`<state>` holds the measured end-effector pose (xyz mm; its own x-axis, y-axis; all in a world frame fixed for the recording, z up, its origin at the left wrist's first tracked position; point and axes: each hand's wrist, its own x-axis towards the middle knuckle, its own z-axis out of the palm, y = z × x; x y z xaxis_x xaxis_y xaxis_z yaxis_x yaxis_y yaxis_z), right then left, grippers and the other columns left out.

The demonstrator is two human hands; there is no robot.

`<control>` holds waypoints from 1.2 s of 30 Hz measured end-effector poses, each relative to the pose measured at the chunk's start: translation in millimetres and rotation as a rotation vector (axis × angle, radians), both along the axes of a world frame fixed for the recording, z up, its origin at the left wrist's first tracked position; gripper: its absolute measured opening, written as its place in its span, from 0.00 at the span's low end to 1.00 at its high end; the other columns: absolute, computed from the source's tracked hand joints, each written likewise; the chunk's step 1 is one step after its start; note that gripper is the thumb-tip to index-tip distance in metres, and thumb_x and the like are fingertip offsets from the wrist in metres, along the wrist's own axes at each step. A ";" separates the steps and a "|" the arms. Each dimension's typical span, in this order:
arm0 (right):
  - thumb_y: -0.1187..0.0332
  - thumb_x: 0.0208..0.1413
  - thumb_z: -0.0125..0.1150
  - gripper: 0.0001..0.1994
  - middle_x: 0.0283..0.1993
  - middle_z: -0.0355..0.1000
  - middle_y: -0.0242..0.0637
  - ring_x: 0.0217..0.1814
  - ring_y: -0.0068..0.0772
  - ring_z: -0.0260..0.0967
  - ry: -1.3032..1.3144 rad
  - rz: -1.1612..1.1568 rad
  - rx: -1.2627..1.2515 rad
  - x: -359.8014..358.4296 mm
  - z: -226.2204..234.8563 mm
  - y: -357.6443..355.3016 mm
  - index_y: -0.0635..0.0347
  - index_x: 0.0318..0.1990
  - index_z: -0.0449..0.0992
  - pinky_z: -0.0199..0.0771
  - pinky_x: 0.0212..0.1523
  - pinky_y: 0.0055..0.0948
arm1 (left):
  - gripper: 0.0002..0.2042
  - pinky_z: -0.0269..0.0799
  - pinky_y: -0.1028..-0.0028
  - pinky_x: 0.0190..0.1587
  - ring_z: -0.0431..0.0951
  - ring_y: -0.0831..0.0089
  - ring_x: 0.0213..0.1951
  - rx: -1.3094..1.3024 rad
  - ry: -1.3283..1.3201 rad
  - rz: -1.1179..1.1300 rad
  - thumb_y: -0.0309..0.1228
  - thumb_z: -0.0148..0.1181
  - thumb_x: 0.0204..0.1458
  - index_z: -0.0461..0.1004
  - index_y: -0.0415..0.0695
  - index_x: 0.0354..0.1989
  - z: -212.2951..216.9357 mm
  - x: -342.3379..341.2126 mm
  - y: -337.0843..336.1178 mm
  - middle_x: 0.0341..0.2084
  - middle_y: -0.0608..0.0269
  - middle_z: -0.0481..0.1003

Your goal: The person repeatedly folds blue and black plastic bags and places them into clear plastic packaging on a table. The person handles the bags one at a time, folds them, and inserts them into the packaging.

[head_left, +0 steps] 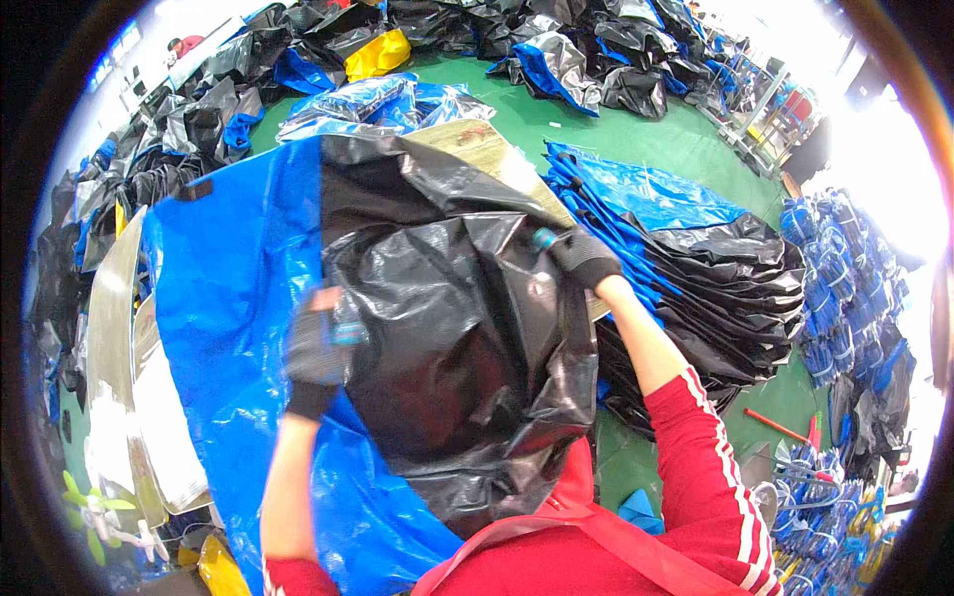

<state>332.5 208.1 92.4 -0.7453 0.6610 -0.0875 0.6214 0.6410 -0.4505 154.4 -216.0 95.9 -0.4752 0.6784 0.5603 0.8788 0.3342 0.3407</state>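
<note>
Risk: black crinkled sheet (457, 338), at centre over blue tarp (229, 298), may slip, since left hand (316, 353) at 9 o'clock and right hand (584, 256) at 2 o'clock pinch only its edges with closed fingers.

Both gloved hands grip a crumpled black sheet (447, 338) over blue tarp (234, 298): left hand (316, 348) at nine o'clock, right hand (581, 256) at two. Folded blue-black stack (715, 268) lies at three o'clock.

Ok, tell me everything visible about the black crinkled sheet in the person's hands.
The black sheet looks like glossy, thin plastic-like fabric, heavily wrinkled. It is joined to or lies over a blue tarp-like panel on its left. It hangs bunched before the person. The gloved left hand grips its left edge; the gloved right hand grips its upper right edge.
</note>
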 end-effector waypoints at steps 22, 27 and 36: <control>0.43 0.57 0.52 0.27 0.43 0.76 0.55 0.46 0.57 0.75 0.070 0.243 0.338 -117.6 107.6 26.7 0.62 0.46 0.77 0.73 0.49 0.47 | 0.46 0.29 0.36 0.67 0.48 0.41 0.70 -0.300 -0.063 -0.219 0.67 0.55 0.39 0.58 0.57 0.69 -45.5 112.7 193.0 0.68 0.37 0.51; 0.29 0.43 0.58 0.59 0.47 0.73 0.66 0.52 0.57 0.73 0.009 0.177 0.193 -12.6 65.4 26.0 0.77 0.66 0.48 0.72 0.53 0.44 | 0.45 0.29 0.34 0.67 0.49 0.42 0.70 -0.278 -0.009 -0.203 0.69 0.55 0.40 0.59 0.58 0.67 -46.2 108.9 193.5 0.67 0.38 0.53; 0.60 0.51 0.64 0.33 0.53 0.72 0.56 0.58 0.56 0.69 -0.102 -0.031 0.065 110.6 45.0 21.0 0.56 0.64 0.61 0.69 0.56 0.45 | 0.43 0.30 0.38 0.68 0.45 0.49 0.72 -0.462 0.015 -0.170 0.72 0.50 0.42 0.64 0.58 0.65 -31.1 123.0 193.8 0.69 0.46 0.52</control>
<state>443.0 229.1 137.3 -0.7142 0.6900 -0.1180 0.6815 0.6468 -0.3423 277.5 -22.2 64.8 -0.3301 0.9250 0.1882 0.9378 0.2985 0.1773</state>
